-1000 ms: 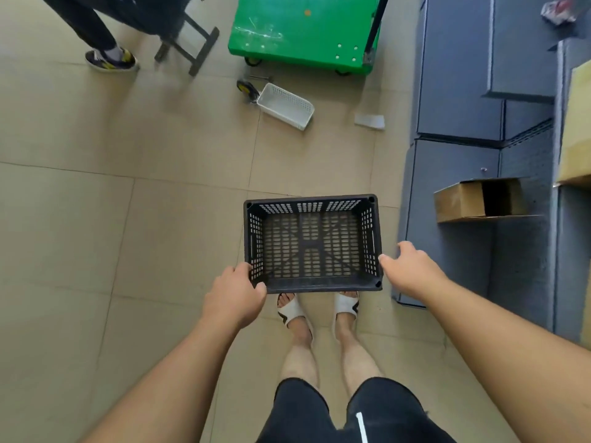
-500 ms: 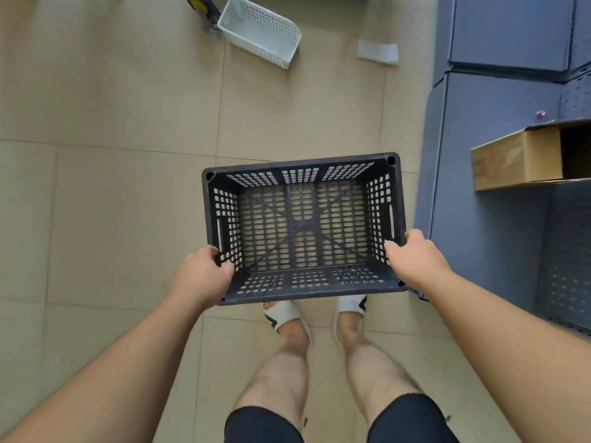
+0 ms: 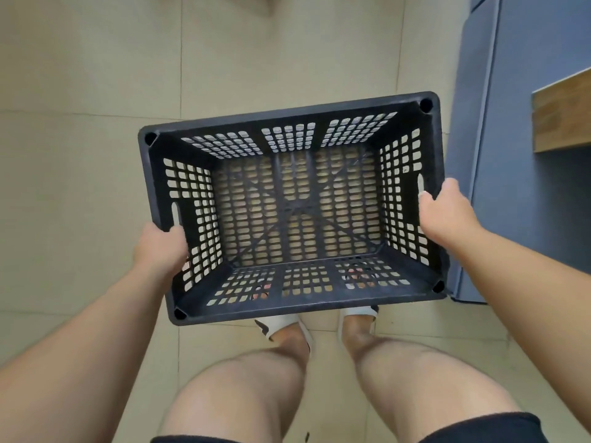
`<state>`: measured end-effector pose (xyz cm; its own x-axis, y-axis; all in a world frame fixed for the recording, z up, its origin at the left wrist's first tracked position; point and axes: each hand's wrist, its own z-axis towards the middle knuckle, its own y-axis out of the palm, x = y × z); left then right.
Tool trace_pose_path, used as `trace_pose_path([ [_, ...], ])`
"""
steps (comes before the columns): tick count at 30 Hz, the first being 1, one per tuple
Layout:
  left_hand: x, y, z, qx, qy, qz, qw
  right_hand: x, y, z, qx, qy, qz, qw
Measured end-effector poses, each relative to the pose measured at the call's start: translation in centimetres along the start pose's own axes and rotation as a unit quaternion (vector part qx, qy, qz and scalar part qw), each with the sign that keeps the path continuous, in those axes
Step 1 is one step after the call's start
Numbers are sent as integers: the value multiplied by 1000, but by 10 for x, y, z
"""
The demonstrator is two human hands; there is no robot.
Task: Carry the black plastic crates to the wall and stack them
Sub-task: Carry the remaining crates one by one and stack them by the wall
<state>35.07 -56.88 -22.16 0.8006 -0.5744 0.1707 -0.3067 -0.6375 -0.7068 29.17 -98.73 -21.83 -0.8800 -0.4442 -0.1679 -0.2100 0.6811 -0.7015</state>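
A black plastic crate [image 3: 294, 206] with perforated walls and floor hangs in the air in front of me, empty, its opening facing up. My left hand [image 3: 161, 247] grips its left wall near the handle slot. My right hand [image 3: 443, 212] grips its right wall at the other slot. The crate is held above my feet in white sandals, which show under its near edge. The crate is tilted slightly, its right side farther away.
Beige tiled floor [image 3: 96, 123] lies all around. Grey-blue stacked panels or boxes [image 3: 527, 123] stand close on the right, with a cardboard box [image 3: 563, 116] resting on them at the right edge.
The crate has risen off the floor toward my head and now looks much larger. My view has tipped down, so the white basket and green cart are out of frame.
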Motion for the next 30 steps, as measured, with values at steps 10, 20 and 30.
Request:
trace_pose_path([
  [10, -5, 2, 7, 28, 0, -120, 992, -1, 5, -3, 76, 6, 35, 996],
  [20, 27, -105, -93, 21, 17, -131, 991, -32, -120, -103, 112, -14, -1, 994],
  [30, 56, -289, -227, 27, 61, -127, 990, -96, -274, -278, 152, -40, 0, 988],
])
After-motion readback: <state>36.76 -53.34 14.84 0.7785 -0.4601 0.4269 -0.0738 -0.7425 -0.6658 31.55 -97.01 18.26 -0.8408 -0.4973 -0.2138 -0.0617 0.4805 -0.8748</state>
